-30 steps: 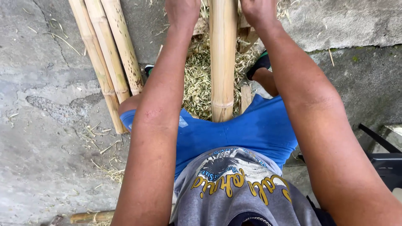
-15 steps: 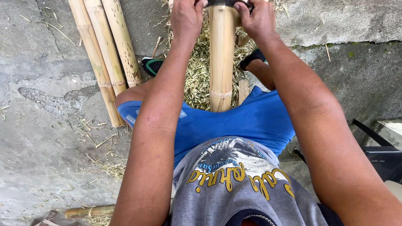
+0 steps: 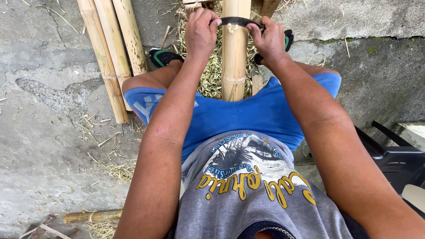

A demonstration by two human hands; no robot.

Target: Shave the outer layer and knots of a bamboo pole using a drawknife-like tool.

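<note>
With my left hand [image 3: 201,31] and right hand [image 3: 268,40] clenched on the dark blade [image 3: 239,21] at top centre, I'd pull evenly down the bamboo pole [image 3: 234,57].

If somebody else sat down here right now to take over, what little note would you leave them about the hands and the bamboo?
Left hand: gripping one end of the dark curved blade.
Right hand: gripping the other end.
Blade: lies across the bamboo pole, near the top of the picture.
Pole: runs between the knees, its near end at the blue shorts.
Done: shavings lie piled under the pole.
Left: I cannot tell how much of the pole is scraped. Three more poles lie on the concrete to the left.
</note>
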